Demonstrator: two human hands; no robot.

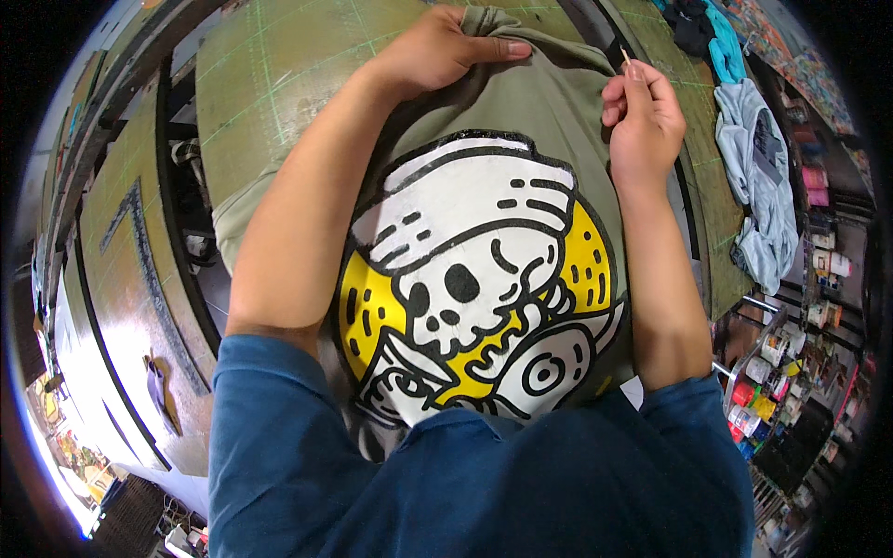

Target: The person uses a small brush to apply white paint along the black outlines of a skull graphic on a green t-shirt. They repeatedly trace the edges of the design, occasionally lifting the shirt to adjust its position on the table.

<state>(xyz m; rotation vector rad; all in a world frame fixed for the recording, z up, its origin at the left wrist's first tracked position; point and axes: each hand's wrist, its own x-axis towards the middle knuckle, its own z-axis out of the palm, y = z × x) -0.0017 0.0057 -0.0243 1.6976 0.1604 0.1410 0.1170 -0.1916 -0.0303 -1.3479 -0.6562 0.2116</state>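
Broadly, I have a gridded green board (251,102) reaching beyond and to the left of the left hand. Over it lies an olive garment (567,107), its long axis running from the hands back toward the torso, its skull print (484,288) nearer the body than either hand. I see the left hand (430,54) clamped on the bunched far edge, thumb on top. The right hand (642,121) sits just beside the garment's right side; I can't tell whether its fingers touch the cloth. Its thumb and forefinger are together on a slim pale sliver (625,57), pointing away from the torso and slightly left. The relation that counts, I judge: the gathered cloth lies leftward of the right hand, the left being nearer.
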